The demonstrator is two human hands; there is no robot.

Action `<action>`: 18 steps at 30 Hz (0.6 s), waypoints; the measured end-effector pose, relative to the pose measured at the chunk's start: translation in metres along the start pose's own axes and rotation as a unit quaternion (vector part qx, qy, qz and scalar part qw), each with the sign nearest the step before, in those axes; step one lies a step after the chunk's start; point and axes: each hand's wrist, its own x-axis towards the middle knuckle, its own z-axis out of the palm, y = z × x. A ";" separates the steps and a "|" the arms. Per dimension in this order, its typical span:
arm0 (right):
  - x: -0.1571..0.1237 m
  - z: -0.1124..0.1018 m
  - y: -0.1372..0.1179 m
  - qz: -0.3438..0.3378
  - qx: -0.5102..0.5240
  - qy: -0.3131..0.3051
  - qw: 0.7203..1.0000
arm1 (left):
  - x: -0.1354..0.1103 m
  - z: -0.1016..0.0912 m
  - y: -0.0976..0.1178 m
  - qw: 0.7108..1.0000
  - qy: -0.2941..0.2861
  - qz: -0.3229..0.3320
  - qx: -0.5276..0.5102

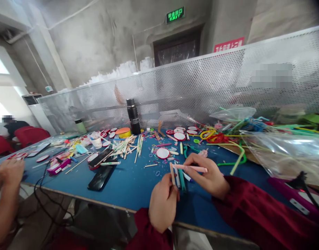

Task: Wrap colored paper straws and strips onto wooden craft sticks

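My left hand (163,203) is closed around a light wooden stick (172,173), which stands roughly upright near the table's front edge. In my right hand (210,177) is a pink pen (194,168), gripped between thumb and fingers. The pen's tip points left and comes close to the upper part of the stick; whether they touch I cannot tell. Under and behind my hands lie several pens, among them a teal one (181,180). Teal-handled pliers (186,151) rest just beyond my right hand. A small white disc with a red rim (163,153) lies ahead.
Left of my hands lie a black phone (101,177) and another phone (100,158). Wooden sticks (127,147) are piled behind, near a black flask (133,116). A purple power strip (294,201) and clear plastic bag (292,152) sit right. Another person's hands (11,173) are far left.
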 end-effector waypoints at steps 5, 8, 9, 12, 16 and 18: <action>0.000 0.000 0.003 0.000 -0.001 0.001 1.000 | 0.001 0.000 -0.004 1.000 0.005 0.015 -0.019; 0.000 -0.001 0.003 -0.005 0.000 0.005 1.000 | 0.002 0.000 -0.006 0.999 0.001 0.020 -0.026; 0.000 -0.001 0.003 -0.006 -0.001 0.006 1.000 | 0.002 0.000 -0.007 0.999 0.000 0.020 -0.027; 0.001 -0.002 0.003 -0.008 -0.004 0.010 1.000 | 0.003 0.001 -0.008 0.999 -0.001 0.014 -0.034; 0.002 -0.004 0.003 -0.015 -0.013 0.014 1.000 | 0.005 0.002 -0.011 0.998 0.009 0.014 -0.054; 0.003 -0.005 0.001 -0.018 -0.020 0.017 0.999 | 0.005 0.003 -0.013 0.998 0.013 0.017 -0.067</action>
